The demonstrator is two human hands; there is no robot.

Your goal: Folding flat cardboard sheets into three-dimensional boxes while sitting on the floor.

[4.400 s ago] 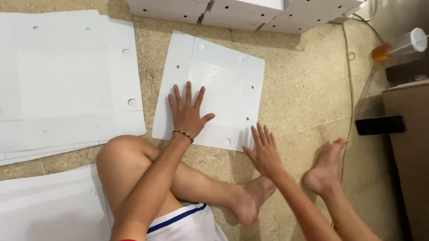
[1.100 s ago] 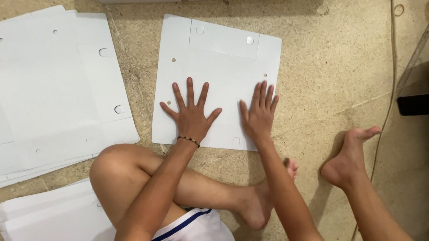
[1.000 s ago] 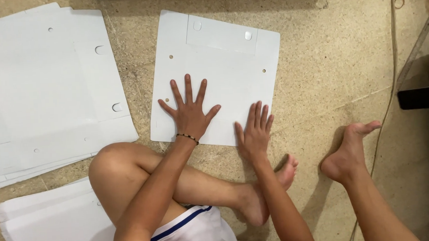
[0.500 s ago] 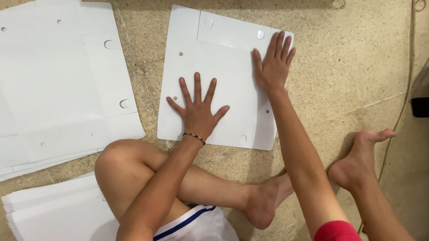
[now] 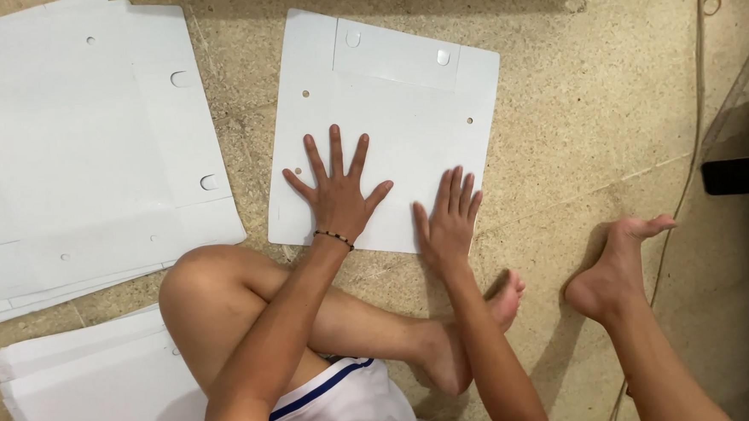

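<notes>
A flat white cardboard sheet (image 5: 395, 107) with small holes and a folded flap at its far edge lies on the speckled floor in front of me. My left hand (image 5: 336, 187) presses flat on its near-left part, fingers spread, a beaded bracelet at the wrist. My right hand (image 5: 448, 218) lies flat on the sheet's near-right edge, fingers apart. Neither hand grips anything. My bent left leg and bare feet lie just below the sheet.
A stack of larger white sheets (image 5: 72, 149) lies to the left. Another pile of white sheets (image 5: 76, 388) sits at lower left beside my knee. A thin cable (image 5: 688, 168) runs down the floor at right, near a dark object (image 5: 744, 174).
My right hand slid from the sheet's far-right area back down to its near-right edge. The left hand stayed pressed on the sheet.
</notes>
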